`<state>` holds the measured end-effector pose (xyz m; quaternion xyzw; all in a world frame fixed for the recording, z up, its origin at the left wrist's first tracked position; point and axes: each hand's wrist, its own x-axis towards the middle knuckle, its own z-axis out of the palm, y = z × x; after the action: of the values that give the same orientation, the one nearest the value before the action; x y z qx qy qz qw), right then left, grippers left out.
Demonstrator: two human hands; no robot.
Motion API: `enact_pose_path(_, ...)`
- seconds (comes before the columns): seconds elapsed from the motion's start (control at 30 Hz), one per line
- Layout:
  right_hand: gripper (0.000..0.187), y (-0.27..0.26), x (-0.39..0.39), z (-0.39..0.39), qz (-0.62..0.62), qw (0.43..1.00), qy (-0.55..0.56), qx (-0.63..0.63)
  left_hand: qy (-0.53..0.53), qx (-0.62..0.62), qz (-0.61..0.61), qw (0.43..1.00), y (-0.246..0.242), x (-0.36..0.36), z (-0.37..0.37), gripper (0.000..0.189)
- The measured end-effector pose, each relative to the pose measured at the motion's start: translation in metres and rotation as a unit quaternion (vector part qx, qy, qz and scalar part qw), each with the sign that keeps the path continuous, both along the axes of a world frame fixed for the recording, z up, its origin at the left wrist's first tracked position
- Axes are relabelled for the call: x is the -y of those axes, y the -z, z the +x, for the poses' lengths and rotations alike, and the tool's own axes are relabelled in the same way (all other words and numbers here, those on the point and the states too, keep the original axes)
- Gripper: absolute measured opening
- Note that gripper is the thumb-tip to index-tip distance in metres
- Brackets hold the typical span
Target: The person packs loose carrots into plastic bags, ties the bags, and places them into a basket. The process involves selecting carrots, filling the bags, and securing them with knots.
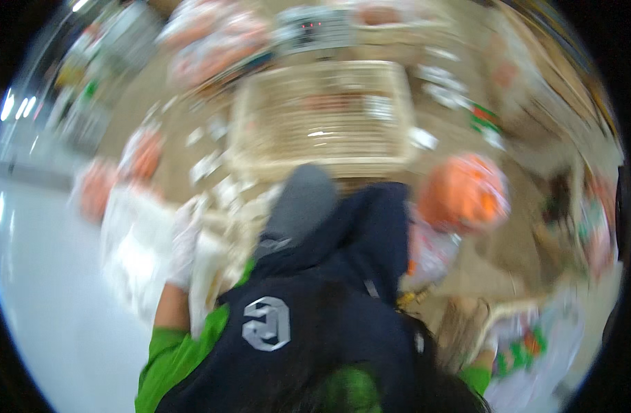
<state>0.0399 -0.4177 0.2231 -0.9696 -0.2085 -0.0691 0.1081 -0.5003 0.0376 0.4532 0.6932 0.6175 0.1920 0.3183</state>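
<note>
My left hand point(185, 248), in a thin white glove, lies at the edge of an open white bag point(134, 253) beside my left thigh. Pale scraps point(238, 199) are heaped between that hand and my knee; blur hides whether the fingers grip the bag. Far out on the lower right, my right hand point(490, 342) is mostly hidden, with a bit of white glove showing at the rim of a pale basket point(511, 308). Beside it is clear plastic packaging point(522, 351) with green and orange print. What its fingers do cannot be made out.
Before my knees stands a slatted cream plastic crate point(320, 124). A digital scale point(313, 28) with red digits is behind it. Bagged orange goods lie right point(465, 193), far left point(217, 46) and left point(142, 155). White scraps point(442, 85) litter the brown floor covering point(501, 248).
</note>
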Motion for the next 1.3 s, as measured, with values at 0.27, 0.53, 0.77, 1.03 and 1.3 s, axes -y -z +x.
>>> enact_pose_path(0.27, 0.051, -0.031, -0.118, -0.118, -0.073, 0.924, -0.258, -0.274, -0.288, -0.211, 0.295, 0.886, 0.059, 0.018, -0.191, 0.045)
enact_pose_path(0.53, 0.047, -0.115, -0.165, -0.078, -0.155, 0.928, -0.217, -0.258, -0.233, -0.362, 0.08, 0.899, 0.089, 0.045, -0.239, 0.059)
enact_pose_path(0.77, 0.045, -0.234, -0.236, -0.065, -0.146, 0.943, -0.22, -0.201, -0.067, -0.329, -0.121, 0.934, 0.102, 0.072, -0.235, 0.034)
enact_pose_path(1.03, 0.029, -0.261, -0.356, -0.162, 0.068, 0.884, -0.434, -0.157, -0.317, -0.039, 0.122, 0.94, -0.058, 0.064, -0.229, 0.013)
enact_pose_path(1.3, 0.025, -0.303, -0.427, -0.318, 0.197, 0.627, -0.619, -0.431, -0.035, 0.511, 0.303, 0.804, -0.225, -0.019, -0.192, 0.014)
